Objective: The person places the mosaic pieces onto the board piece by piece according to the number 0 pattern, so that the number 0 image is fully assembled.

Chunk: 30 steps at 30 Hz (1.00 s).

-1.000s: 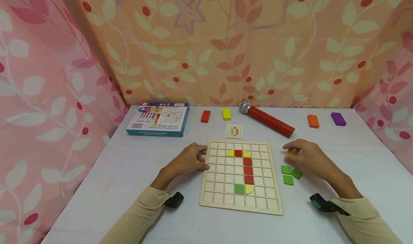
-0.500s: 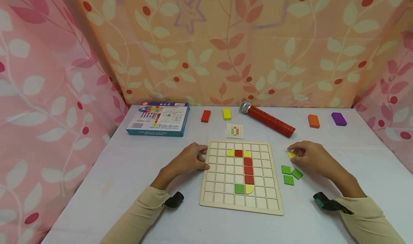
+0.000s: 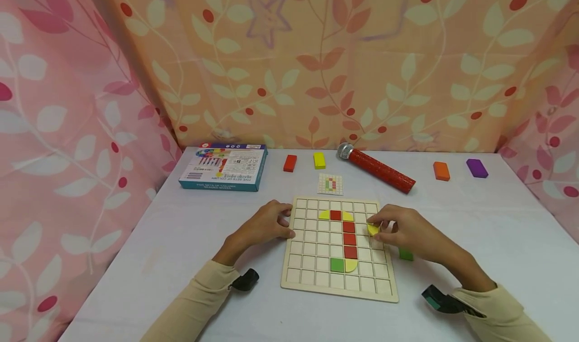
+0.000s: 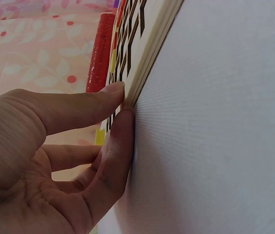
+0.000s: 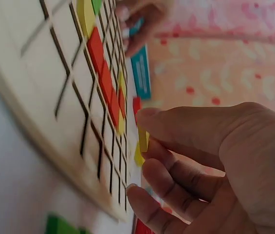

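Observation:
A wooden grid board (image 3: 316,274) lies on the table with red, yellow and green tiles set in its squares. My left hand (image 3: 262,225) grips the board's left edge; in the left wrist view the thumb (image 4: 91,107) lies on the upper face and a finger is against the side. Over the board's right columns, my right hand (image 3: 409,229) pinches a yellow tile (image 3: 373,229) with one rounded corner, held tilted between thumb and finger. A green tile (image 3: 405,254) shows below that hand; the hand covers whatever lies behind it.
Behind the board lies a small pattern card (image 3: 330,184). Farther back are a box (image 3: 223,168), a red block (image 3: 290,163), a yellow block (image 3: 319,160), a red microphone (image 3: 380,170), an orange block (image 3: 441,171) and a purple block (image 3: 477,168). Patterned cloth hangs behind.
My right hand has carried the yellow tile leftward from beside the green tiles to over the board's right side. My left hand has stayed at the board's edge.

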{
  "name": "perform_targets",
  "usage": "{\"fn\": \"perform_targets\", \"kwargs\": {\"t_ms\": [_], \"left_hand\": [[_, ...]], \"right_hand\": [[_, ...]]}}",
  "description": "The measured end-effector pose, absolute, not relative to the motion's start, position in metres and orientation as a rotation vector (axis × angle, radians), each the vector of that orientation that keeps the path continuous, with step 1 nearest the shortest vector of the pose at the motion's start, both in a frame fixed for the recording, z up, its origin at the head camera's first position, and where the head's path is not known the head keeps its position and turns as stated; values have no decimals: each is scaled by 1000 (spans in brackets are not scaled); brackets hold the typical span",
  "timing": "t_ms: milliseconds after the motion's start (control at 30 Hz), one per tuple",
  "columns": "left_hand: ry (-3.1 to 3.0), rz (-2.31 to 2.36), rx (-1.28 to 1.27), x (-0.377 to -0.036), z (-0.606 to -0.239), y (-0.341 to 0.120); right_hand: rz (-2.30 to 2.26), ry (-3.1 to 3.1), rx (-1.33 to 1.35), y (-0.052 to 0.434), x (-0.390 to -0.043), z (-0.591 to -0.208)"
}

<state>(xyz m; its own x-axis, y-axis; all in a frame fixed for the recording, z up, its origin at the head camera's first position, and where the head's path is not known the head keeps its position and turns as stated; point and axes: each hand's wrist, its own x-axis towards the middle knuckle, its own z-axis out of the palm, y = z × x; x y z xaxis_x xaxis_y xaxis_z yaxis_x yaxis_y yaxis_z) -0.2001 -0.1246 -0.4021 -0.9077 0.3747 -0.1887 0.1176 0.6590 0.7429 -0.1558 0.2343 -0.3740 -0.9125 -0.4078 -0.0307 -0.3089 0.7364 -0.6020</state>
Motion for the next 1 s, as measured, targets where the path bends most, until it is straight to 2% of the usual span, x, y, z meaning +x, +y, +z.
{"fn": "perform_targets", "kwargs": {"t_ms": [400,700,1000], "left_hand": [[2546,1121,391,-199,-402,-125],[2537,1118,396,-200,-401,-124],[2547,1110,379,-200,-400,-124]], "right_hand": [[-941,2565,-900,172,-146,-382],[-840,2498,-989,144,-146,-389],[-733,2512,-980,137,-142,-389]]}}
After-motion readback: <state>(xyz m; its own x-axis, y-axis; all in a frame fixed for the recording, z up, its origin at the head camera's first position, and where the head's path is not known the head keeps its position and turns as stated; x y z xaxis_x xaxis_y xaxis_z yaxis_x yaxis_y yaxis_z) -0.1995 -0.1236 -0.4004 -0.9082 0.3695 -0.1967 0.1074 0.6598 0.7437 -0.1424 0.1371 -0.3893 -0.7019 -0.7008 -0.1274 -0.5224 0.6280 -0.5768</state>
